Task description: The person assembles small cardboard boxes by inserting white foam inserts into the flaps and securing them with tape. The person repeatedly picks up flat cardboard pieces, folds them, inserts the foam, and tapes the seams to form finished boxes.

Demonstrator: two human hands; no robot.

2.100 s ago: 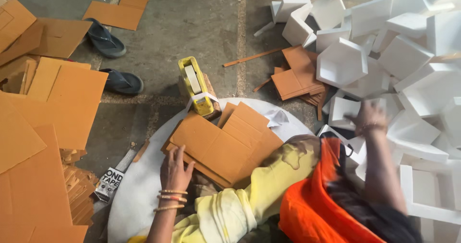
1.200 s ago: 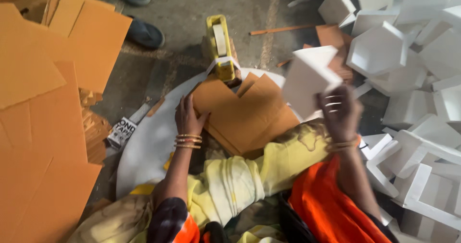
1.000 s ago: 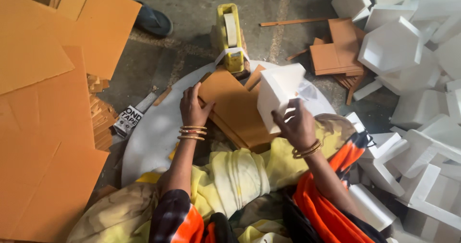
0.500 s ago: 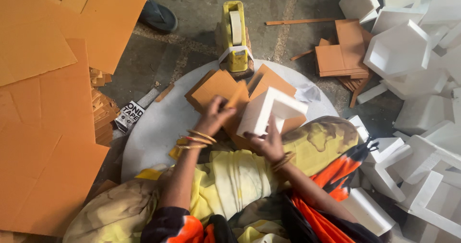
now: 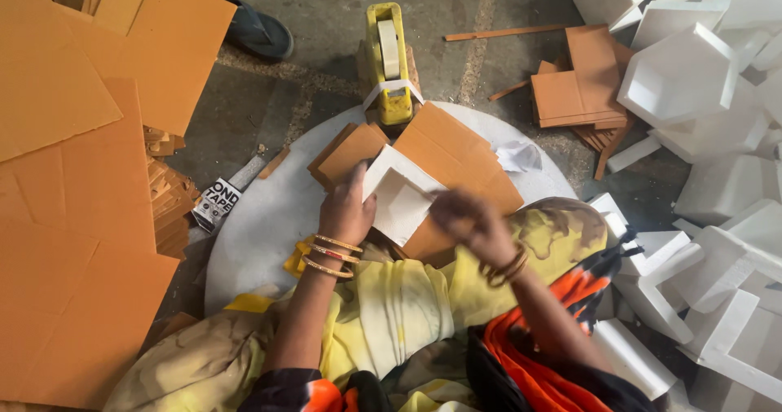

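Head view, looking down on lap and work surface. Left hand (image 5: 346, 212) laid on the left edge of a white foam tray piece (image 5: 401, 196), fingers curled over that edge and gripping it; gold bangles (image 5: 330, 255) on the wrist. Right hand (image 5: 468, 220) at the tray's right side, motion-blurred; fingers bent, contact with the foam likely, actual grip cannot be told. Foam tray piece tilted, hollow side up, lying on a stack of brown cardboard sheets (image 5: 452, 155) that rests on a round white board (image 5: 269, 216). Second, smaller cardboard stack (image 5: 346, 151) just beside the left hand, partly under the tray's corner.

Yellow tape dispenser (image 5: 387, 61) upright at the far rim of the board, touching the cardboard stack. Crumpled white scrap (image 5: 517, 155) on the board, right of the stack. Flat box with black-and-white print (image 5: 218, 200) on the floor at the board's left rim. Large orange-brown cardboard sheets (image 5: 73, 176) spread along the left. Heap of white foam trays (image 5: 700, 118) along the right, more cardboard pieces (image 5: 582, 82) beside it. Dark slipper (image 5: 259, 30) on the concrete floor beyond. Yellow and orange clothing across the lap, near edge.
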